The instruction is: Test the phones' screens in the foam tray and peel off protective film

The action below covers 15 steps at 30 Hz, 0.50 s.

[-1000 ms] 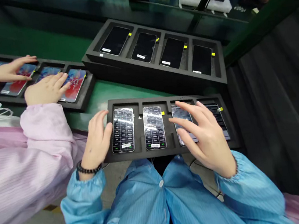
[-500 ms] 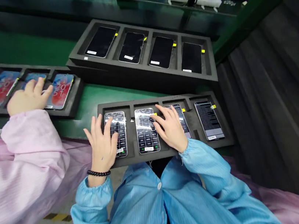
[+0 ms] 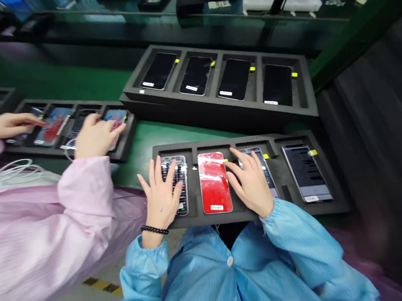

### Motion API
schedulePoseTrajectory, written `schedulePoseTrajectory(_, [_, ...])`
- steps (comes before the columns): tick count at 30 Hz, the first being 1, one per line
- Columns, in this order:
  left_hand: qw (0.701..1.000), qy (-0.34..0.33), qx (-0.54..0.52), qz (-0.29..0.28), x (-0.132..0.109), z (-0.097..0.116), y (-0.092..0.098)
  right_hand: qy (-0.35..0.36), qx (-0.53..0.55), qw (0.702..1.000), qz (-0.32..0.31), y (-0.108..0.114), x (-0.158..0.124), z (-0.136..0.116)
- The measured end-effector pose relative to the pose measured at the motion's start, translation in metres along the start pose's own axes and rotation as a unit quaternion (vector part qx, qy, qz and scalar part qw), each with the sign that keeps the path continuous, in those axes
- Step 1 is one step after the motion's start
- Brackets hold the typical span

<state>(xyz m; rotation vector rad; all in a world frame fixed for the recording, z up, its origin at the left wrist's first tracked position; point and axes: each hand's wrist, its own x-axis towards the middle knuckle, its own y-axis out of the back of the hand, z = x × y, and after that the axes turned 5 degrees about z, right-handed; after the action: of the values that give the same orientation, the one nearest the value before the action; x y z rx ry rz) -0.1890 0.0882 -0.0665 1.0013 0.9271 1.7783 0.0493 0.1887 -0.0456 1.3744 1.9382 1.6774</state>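
A black foam tray (image 3: 255, 215) lies in front of me with several phones in its slots. My left hand (image 3: 161, 196) rests flat with spread fingers on the leftmost phone (image 3: 181, 173). The second phone (image 3: 214, 182) shows a plain red screen. My right hand (image 3: 250, 183) lies open across the third phone (image 3: 264, 166), its fingertips at the red phone's right edge. The rightmost phone (image 3: 306, 172) shows dark text lines and is untouched.
A second black tray (image 3: 220, 110) with several dark-screened phones sits behind mine on the green belt. At left a person in a pink coat works both hands (image 3: 96, 135) over another tray (image 3: 120, 149) of lit phones. White cables (image 3: 13, 172) lie near them. Blue-sleeved people sit across the line.
The second phone's screen turned from a keypad grid to solid red. My right hand came left from the right-hand phones to the third one. My left hand moved onto the first phone.
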Motion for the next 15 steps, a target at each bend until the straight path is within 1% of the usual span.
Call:
schedulePoseTrajectory(2, [0.999, 0.021, -0.027, 0.027, -0.003, -0.001, 0.002, 0.013, 0.003, 1.000, 0.020, -0.002, -0.001, 0.005])
schedulePoseTrajectory(4, [0.998, 0.026, -0.040, 0.047, -0.009, -0.004, 0.005, 0.034, 0.006, 0.999, 0.041, -0.003, -0.002, 0.010])
schedulePoseTrajectory(8, [0.996, 0.000, -0.038, 0.080, -0.029, -0.014, 0.015, 0.048, 0.023, 0.994, 0.100, 0.002, -0.006, 0.013])
schedulePoseTrajectory(10, [0.992, -0.013, -0.038, 0.123, -0.042, -0.019, 0.021, 0.055, 0.042, 0.992, 0.104, 0.009, -0.014, 0.008])
schedulePoseTrajectory(13, [0.980, -0.031, -0.041, 0.194, -0.061, -0.026, 0.026, 0.080, 0.071, 0.990, 0.087, 0.017, -0.031, -0.005])
schedulePoseTrajectory(15, [0.975, -0.043, -0.033, 0.218, -0.071, -0.030, 0.026, 0.095, 0.090, 0.989, 0.072, 0.017, -0.041, -0.013])
